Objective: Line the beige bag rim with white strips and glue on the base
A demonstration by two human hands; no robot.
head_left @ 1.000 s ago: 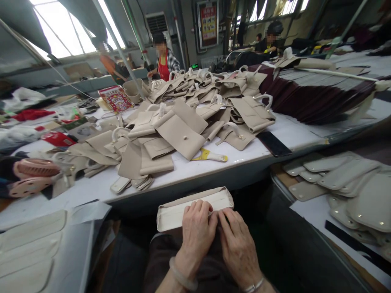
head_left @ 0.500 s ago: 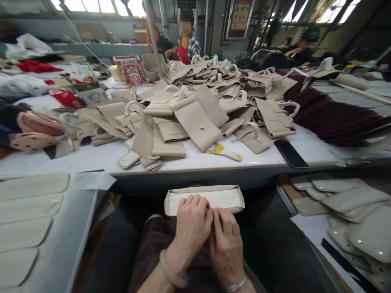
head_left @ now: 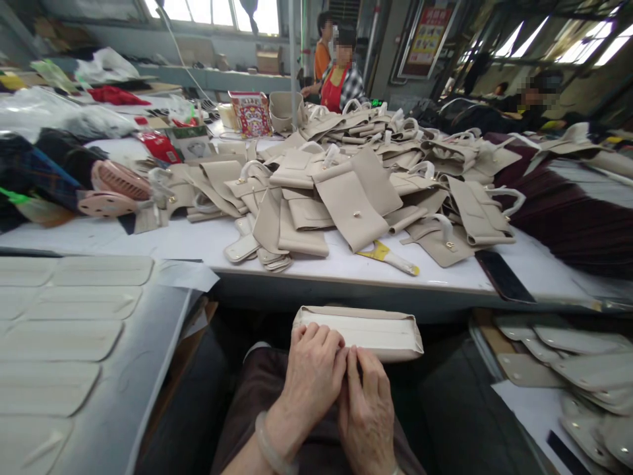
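Note:
A beige folded bag panel [head_left: 376, 331] with turned-up edges rests on my lap, just below the table edge. My left hand [head_left: 311, 377] lies on its near edge with the fingers curled, pressing the material. My right hand [head_left: 366, 410] sits right beside it, fingers bent down onto the same edge. Both hands touch each other at the middle of the panel. A pale bangle circles my left wrist.
A big heap of beige bag parts [head_left: 356, 178] covers the white table [head_left: 198, 241], with a yellow-handled tool [head_left: 388, 256] and a black phone [head_left: 504, 275]. Flat beige pieces lie at left [head_left: 74, 310] and right [head_left: 583, 369]. A person in a red apron [head_left: 340, 79] stands at the back.
The view has swung left and down, so the table heap sits further right. My hands stay pressed together on the panel's near edge, having closed up slightly.

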